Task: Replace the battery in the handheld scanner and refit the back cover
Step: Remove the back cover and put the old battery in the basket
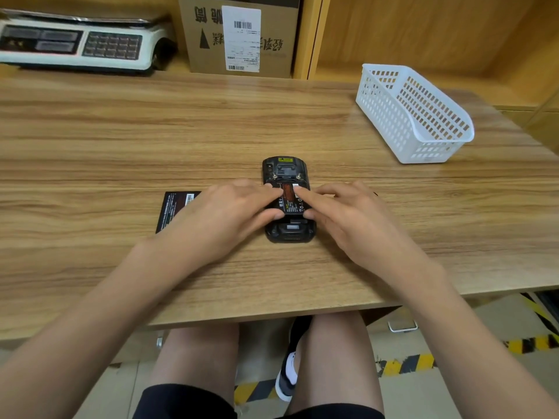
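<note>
Head view: both hands, left hand (225, 214) and right hand (348, 214), press open-fingered on the battery (289, 200) in the scanner (289, 201).

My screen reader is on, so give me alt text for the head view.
Both hands, left hand and right hand, press a battery into the open-backed scanner lying on a wooden table. Another battery lies left; a white basket sits right.
</note>
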The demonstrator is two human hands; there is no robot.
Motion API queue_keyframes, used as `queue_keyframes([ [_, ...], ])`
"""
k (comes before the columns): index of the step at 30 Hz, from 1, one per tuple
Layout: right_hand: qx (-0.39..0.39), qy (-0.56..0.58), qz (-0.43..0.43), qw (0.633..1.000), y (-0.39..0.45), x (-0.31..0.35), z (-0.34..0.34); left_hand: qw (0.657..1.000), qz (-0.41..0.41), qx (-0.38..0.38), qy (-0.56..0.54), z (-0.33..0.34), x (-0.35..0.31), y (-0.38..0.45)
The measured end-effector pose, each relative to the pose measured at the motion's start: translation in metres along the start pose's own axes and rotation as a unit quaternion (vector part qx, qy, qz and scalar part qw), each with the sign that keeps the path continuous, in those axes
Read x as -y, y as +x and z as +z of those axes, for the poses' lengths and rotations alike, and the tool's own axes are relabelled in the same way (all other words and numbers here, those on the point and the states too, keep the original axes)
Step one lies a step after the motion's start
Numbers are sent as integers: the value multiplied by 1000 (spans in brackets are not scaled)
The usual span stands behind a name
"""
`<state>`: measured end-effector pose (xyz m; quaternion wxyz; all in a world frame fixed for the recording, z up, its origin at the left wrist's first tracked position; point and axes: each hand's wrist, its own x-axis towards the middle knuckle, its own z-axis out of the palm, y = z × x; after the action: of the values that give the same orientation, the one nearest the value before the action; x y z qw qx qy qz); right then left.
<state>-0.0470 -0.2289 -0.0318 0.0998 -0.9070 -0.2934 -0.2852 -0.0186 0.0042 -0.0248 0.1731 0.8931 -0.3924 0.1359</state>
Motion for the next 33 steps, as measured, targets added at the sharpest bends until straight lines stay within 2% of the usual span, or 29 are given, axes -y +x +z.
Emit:
queue_keyframes([
  [7,41,34,72,996,-2,-3,3,997,-20,-62,-52,1,-1,-1],
  [15,-1,144,162,976,3,8,1,973,-116,-125,-157,0,-13,2],
  [19,8,194,234,953,11,19,-7,956,-169,-129,-205,-3,-19,4],
  [23,-13,258,324,910,14,28,-10,939,-211,-131,-239,-5,-21,4],
  [33,-111,356,380,846,15,42,-9,894,-264,-152,-328,-5,-32,3],
])
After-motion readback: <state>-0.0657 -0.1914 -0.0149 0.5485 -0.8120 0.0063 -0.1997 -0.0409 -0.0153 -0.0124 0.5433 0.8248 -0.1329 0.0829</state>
